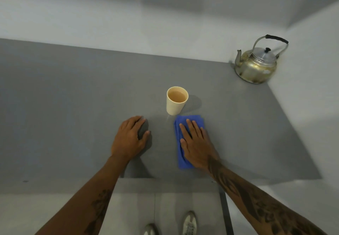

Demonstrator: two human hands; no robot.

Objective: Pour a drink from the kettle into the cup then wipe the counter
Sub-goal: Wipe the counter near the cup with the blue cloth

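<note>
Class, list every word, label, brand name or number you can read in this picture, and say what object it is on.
None: no readable text anywhere.
The kettle, cup and blue cloth show no lettering.
The forearm markings are patterns, not words.

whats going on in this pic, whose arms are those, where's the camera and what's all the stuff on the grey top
There is no machine here. The picture comes from a wide-angle camera worn on a person's head, looking forward and down, so the two bare arms are that person's own and their shoes show at the bottom.

On the grey counter stands a cream cup filled with a light brown drink. A metal kettle with a black-gripped handle sits in the far right corner, upright, with no hand on it.

The right hand lies flat, fingers spread, on a folded blue cloth just in front of the cup. The left hand rests on the counter beside it, holding nothing that I can see.
</note>
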